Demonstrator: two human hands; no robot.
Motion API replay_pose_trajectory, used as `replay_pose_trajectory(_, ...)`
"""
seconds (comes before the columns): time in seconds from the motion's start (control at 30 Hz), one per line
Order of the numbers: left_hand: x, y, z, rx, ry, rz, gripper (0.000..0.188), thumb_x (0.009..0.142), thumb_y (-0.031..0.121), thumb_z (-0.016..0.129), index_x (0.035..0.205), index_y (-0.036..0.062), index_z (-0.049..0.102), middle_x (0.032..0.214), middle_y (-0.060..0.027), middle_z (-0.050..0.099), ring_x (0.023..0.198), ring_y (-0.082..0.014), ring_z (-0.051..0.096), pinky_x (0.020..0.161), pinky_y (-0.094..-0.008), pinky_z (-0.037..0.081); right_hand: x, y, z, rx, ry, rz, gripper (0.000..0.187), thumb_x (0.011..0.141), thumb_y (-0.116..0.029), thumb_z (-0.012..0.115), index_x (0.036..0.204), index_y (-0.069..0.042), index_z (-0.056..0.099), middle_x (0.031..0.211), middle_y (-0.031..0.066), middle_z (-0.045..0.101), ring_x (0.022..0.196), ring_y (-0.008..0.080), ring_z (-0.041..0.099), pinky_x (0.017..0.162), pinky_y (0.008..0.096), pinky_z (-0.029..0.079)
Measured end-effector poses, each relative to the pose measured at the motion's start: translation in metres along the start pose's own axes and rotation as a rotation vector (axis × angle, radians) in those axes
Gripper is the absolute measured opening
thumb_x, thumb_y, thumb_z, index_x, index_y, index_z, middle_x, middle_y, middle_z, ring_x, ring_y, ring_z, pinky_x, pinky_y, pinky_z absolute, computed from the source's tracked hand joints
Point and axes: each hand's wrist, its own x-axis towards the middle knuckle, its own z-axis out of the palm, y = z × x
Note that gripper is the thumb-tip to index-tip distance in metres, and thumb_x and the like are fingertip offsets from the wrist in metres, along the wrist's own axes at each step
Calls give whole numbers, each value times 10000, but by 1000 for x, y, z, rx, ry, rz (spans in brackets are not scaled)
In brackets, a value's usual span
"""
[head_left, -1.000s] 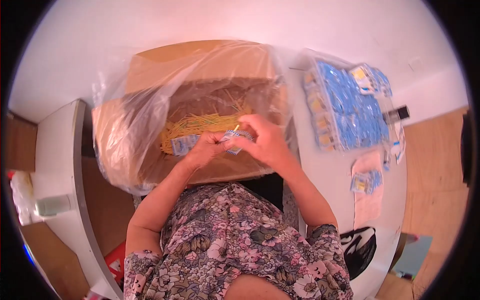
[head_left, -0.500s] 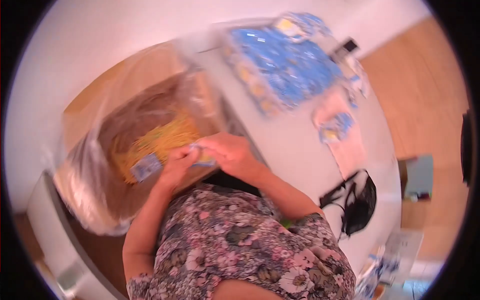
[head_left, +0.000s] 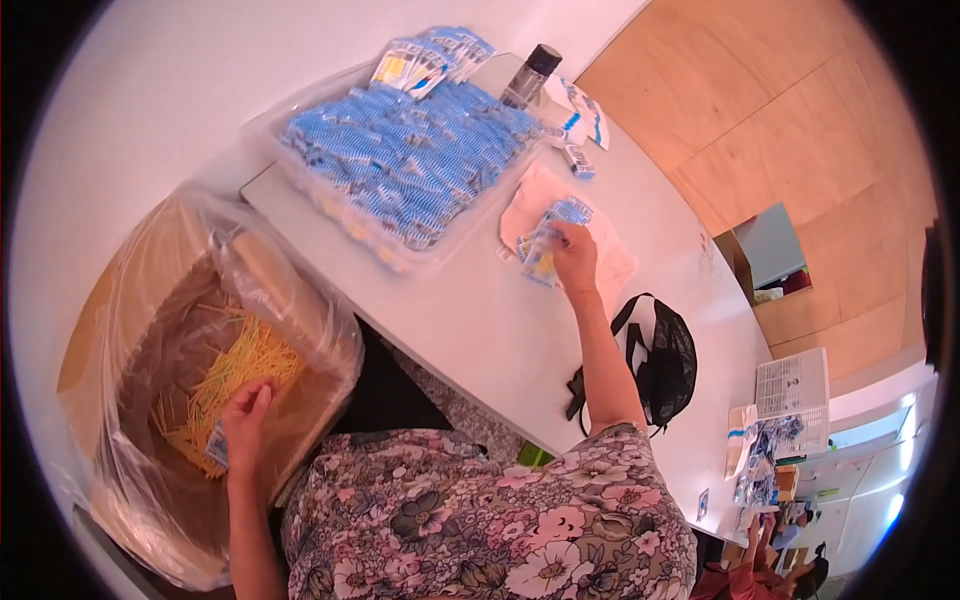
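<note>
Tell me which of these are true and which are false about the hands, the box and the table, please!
1. The left hand is down in the lined cardboard box of thin yellow sticks. True.
2. The right hand is in the box too. False: it rests on small packets on the white table.
3. Blue packets fill the clear tray. True.
4. The black bag lies on the floor. False: it lies on the table.

White table (head_left: 480, 330), running from the centre to the right of the frame. On it: clear tray of blue packets (head_left: 405, 165), upper centre; dark cylindrical bottle (head_left: 528, 72), top; pale cloth (head_left: 610, 255) with small blue-and-yellow packets (head_left: 548, 240), centre; black mesh bag (head_left: 665, 365), centre right; printed sheet (head_left: 795, 385), right.
</note>
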Motion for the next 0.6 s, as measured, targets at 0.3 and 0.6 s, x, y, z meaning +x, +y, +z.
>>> replay_pose_trajectory(0.3, 11, 92, 156, 614, -523, 580, 167, 730, 54, 700, 885, 17, 650, 862, -117, 632, 821, -258, 604, 748, -320, 481, 71, 85, -30, -422, 31, -125, 281, 748, -80, 621, 1027, -60, 640, 952, 162, 631, 867, 335, 580, 793, 396, 472)
replay_pose_trajectory(0.6, 101, 40, 347, 844, -564, 835, 538, 687, 174, 739, 1160, 46, 515, 1028, -131, 536, 973, -314, 483, 822, -403, 409, 85, 65, -22, -599, -237, -1, 200, 787, -165, 587, 920, -41, 667, 935, 182, 631, 842, 334, 591, 723, 394, 479)
